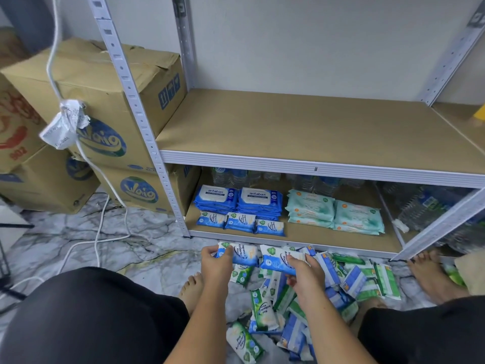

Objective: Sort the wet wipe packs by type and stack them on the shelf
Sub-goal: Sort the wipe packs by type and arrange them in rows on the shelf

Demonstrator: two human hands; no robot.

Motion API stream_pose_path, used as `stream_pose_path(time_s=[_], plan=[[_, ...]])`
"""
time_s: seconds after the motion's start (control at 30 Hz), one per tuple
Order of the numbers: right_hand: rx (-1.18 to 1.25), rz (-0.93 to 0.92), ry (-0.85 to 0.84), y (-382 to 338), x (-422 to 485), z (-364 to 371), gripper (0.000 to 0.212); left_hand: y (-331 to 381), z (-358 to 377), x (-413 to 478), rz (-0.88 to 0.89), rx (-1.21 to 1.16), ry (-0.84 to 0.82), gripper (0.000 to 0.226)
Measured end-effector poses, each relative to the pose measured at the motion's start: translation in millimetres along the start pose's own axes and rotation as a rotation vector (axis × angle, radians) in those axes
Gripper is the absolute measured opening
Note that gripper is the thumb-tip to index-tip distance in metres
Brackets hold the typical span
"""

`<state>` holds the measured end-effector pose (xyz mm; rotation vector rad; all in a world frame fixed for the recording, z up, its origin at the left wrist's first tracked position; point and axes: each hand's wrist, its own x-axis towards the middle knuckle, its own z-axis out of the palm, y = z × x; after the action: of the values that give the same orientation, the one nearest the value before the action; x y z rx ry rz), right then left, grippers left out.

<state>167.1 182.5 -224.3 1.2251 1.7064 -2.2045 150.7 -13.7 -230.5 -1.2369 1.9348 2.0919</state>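
Two small blue-and-white plastic wipe packs (278,260) are gripped, one by left hand (215,262), one by right hand (305,278), matched for the bottom shelf board (328,239).

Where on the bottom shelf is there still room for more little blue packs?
Bare board lies in front of the teal packs, right of the small blue packs, up to the shelf's front rail. The left side is crowded with antabax stacks. The upper shelf looks bare.
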Motion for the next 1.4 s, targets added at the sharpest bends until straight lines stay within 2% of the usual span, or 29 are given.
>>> stream_pose_path(time_s=[0.13, 0.3, 0.47, 0.67, 1.07, 1.4], plan=[[0.021, 0.010, -0.005, 2, 1, 6, 0.062, -3, 0, 6, 0.007, -0.031, 0.037, 0.028], [0.010, -0.036, -0.021, -1, 5, 18, 0.068, -1, -1, 18, 0.061, -0.073, 0.063, 0.026], [-0.010, -0.071, -0.003, -4, 15, 31, 0.053, 7, -6, 35, 0.127, 0.001, 0.132, 0.026], [0.018, -0.088, -0.041, -4, 32, 48, 0.046, 16, -7, 67, 0.162, 0.040, 0.174, 0.023], [-0.007, -0.063, -0.035, -1, 110, 85, 0.046, 42, 23, 182, 0.252, 0.213, 0.257, 0.021], [-0.024, -0.035, 0.010, 18, 191, 97, 0.051, 24, 59, 283, 0.205, 0.413, 0.330, 0.027]])
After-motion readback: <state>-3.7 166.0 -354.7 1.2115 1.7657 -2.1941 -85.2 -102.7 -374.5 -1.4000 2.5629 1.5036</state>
